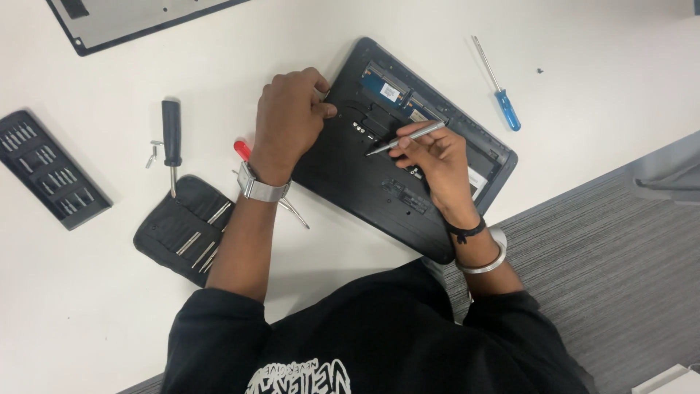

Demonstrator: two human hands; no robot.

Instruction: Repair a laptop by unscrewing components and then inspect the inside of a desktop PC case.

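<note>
Wrists: silver watch (262, 190) on the left one, black band and silver bangle (488, 263) on the right, both nearer than the laptop.
Right hand (437, 164): over the laptop's middle, fingers pinched shut round a slim silver driver (408, 137), held like a pen.
Silver driver: slanted, tip down in the laptop's open underside, just beside a small cluster of bright contacts; whether seated in a screw head, cannot tell.
Left hand (288, 120): fingers curled closed on the laptop's far-left edge, gripping and pressing it to the table (87, 314).
Laptop (350, 182): black, upside down, bottom cover off, lying skewed on the white table; blue circuit board exposed at its far end.
Doing it well, as a judgement: driver closer to upright over the screw, light downward push, slow turns from the fingertips, left hand bracing the case against sliding.
Black pouch (171, 226): left of the laptop, open, several bits in its loops.
Red-handled tool (242, 149): between pouch and laptop, partly hidden under the left wrist.
Black screwdriver (171, 135): left of the laptop, beyond the pouch, small metal piece (152, 153) beside it.
Bit case (51, 169): well left of the laptop, rows of bits showing.
Blue screwdriver (507, 109): right of the laptop's far end, tiny dark screw (539, 71) lying beyond it.
Dark panel (109, 25): far left of the laptop, cut off by the frame edge.
</note>
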